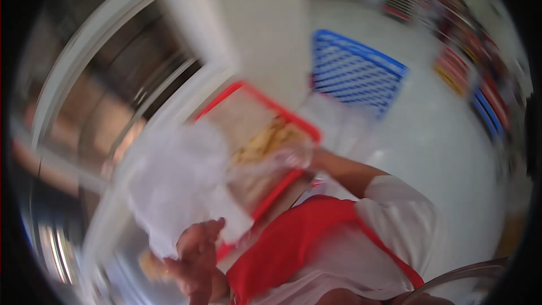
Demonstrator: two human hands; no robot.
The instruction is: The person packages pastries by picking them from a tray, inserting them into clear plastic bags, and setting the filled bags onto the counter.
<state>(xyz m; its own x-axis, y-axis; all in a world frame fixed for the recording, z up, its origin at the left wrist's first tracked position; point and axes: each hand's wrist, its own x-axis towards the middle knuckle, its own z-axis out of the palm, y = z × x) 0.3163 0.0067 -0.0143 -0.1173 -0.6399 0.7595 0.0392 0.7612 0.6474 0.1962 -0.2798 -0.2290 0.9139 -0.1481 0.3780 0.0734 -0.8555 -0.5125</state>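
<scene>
Yellowish pieces (265, 142) are lying at dial centre, a red tray's (309, 130) rim presumably containing them; right hand (300, 155) (four o'clock) and left hand (197, 253) (seven, beside a white bag (175, 178)) are blurring: neither grip can be told.

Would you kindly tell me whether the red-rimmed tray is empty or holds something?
The red-rimmed tray appears partly filled: yellowish-brown food pieces show within its rim, beside bare surface.

This looks like a shop: blurred shelves (468, 62) of colourful goods line the upper right of the frame, beside a pale, shiny floor (451, 152). A food-filled red tray (282, 110) at centre suggests a food-serving area within it.
</scene>
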